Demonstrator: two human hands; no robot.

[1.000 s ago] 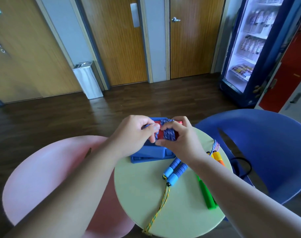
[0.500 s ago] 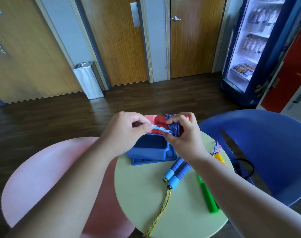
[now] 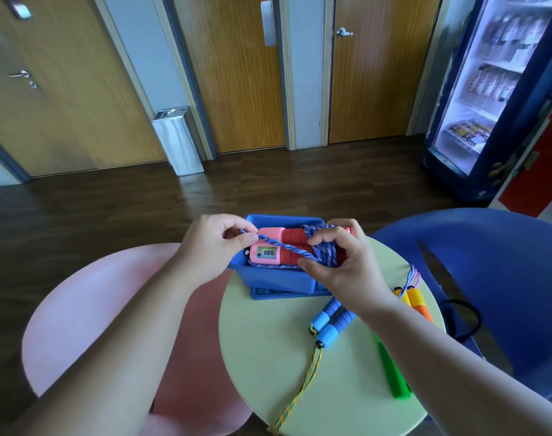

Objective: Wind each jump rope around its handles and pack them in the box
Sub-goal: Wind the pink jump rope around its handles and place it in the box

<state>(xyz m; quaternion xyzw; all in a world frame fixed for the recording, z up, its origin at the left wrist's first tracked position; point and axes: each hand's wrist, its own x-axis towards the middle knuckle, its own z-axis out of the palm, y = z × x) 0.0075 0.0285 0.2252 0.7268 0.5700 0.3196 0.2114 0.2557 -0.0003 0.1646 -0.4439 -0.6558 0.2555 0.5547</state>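
Head view: above the box, left hand pinched the rope tail leftward; right hand gripped the wound handles.

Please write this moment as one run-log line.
left hand: pinches blue rope | right hand: holds red handles, rope wound | blue box: beneath

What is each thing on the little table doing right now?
Blue plastic box: open.
Red-and-pink-handled jump rope: partly wound, held above the box.
Left hand: pinches the blue cord.
Right hand: grips the wound handles.
Blue foam-handled jump rope: unwound, lying flat.
Green plastic handle: lying loose.
Orange plastic handles: lying together.
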